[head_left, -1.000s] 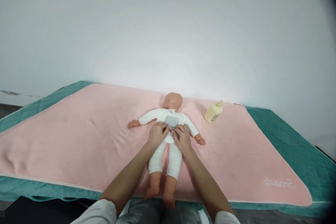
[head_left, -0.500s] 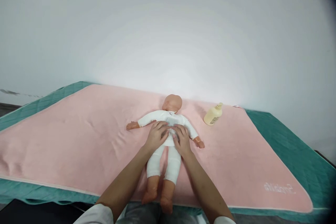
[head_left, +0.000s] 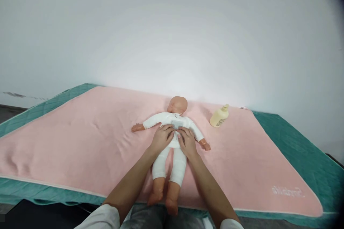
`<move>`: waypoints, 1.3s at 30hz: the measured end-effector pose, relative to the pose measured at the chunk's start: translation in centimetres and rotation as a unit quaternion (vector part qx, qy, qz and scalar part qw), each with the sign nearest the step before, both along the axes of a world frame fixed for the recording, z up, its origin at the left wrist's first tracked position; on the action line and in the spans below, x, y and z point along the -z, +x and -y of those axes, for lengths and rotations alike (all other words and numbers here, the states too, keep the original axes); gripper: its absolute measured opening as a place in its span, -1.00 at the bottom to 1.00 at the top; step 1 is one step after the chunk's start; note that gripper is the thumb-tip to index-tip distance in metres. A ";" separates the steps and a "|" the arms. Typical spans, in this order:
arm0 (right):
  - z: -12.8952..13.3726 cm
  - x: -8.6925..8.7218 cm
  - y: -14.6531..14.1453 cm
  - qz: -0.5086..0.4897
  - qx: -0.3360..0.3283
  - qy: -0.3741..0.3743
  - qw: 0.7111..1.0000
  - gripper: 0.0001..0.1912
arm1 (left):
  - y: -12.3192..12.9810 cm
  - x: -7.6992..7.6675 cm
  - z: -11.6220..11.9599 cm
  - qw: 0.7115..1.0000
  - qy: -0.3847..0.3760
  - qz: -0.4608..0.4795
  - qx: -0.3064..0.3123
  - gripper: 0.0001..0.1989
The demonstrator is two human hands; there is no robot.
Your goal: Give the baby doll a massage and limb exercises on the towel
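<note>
A baby doll [head_left: 178, 144] in a white long-sleeved top and white trousers lies stretched out, its legs toward me and its arms spread. No face shows on its smooth head, so it appears to lie face down. My left hand [head_left: 162, 138] rests palm down on the left side of its torso, fingers extended. On the right side of the torso lies my right hand [head_left: 187, 141], also flat, with the fingertips of both hands almost meeting. A grey-blue patch on the top shows just beyond my fingers.
Beneath the doll is a pink mat [head_left: 91, 143] over a green quilted cover [head_left: 301, 143]. A pale yellow pump bottle [head_left: 219, 116] stands at the right beyond the doll's arm. A white wall [head_left: 172, 35] rises along the far edge.
Both hands stay on the doll's torso and have slid slightly toward me, showing more of the grey-blue patch. The view has shifted a little; the bottle stays in place.
</note>
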State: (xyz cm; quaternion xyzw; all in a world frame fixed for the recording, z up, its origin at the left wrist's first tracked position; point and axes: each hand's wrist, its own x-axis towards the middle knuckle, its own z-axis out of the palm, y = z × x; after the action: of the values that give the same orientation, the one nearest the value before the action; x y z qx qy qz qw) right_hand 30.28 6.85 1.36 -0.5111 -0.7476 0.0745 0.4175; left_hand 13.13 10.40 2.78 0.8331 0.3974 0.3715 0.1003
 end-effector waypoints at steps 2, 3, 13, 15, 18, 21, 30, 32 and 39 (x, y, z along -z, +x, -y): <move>-0.2 -0.7 0.1 -0.024 -0.009 -0.008 1.000 -0.67 | 0.0 -0.5 -0.2 1.000 0.012 -0.016 -0.001 -0.77; -0.5 -1.1 0.1 -0.039 -0.012 -0.012 0.999 -0.68 | 0.0 -0.9 -0.4 0.999 0.020 -0.028 -0.001 -0.78; -3.4 -1.0 0.0 -0.070 0.029 0.017 0.997 -0.74 | 0.7 -2.8 -3.0 0.990 0.056 -0.115 0.055 -0.82; -3.3 -0.7 -0.1 -0.070 0.027 0.019 0.997 -0.74 | 0.7 -2.2 -3.1 0.993 0.052 -0.092 0.056 -0.81; -3.2 -0.3 -0.2 -0.060 0.028 0.027 0.997 -0.74 | 0.6 -1.3 -3.3 0.996 0.038 -0.052 0.054 -0.81; -3.4 0.0 -0.2 -0.048 0.030 0.032 0.998 -0.73 | 0.6 -0.8 -3.5 0.999 0.018 -0.023 0.045 -0.83; -3.4 0.2 -0.2 -0.035 0.032 0.033 0.998 -0.70 | 0.9 -0.5 -3.5 1.000 0.005 -0.003 0.019 -0.82; -3.3 0.4 -0.2 -0.034 0.029 0.040 0.998 -0.70 | 0.9 -0.3 -3.5 1.000 0.023 -0.008 0.020 -0.82; -3.3 0.8 -0.1 -0.034 0.025 0.055 0.998 -0.65 | 0.8 0.0 -3.2 0.997 0.077 0.003 -0.003 -0.81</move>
State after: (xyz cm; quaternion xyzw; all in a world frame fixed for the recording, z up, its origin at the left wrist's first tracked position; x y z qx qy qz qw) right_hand 30.23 10.13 0.57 -0.5030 -0.7230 0.0405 0.4718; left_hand 13.93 13.60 2.75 0.8363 0.3695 0.4035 0.0362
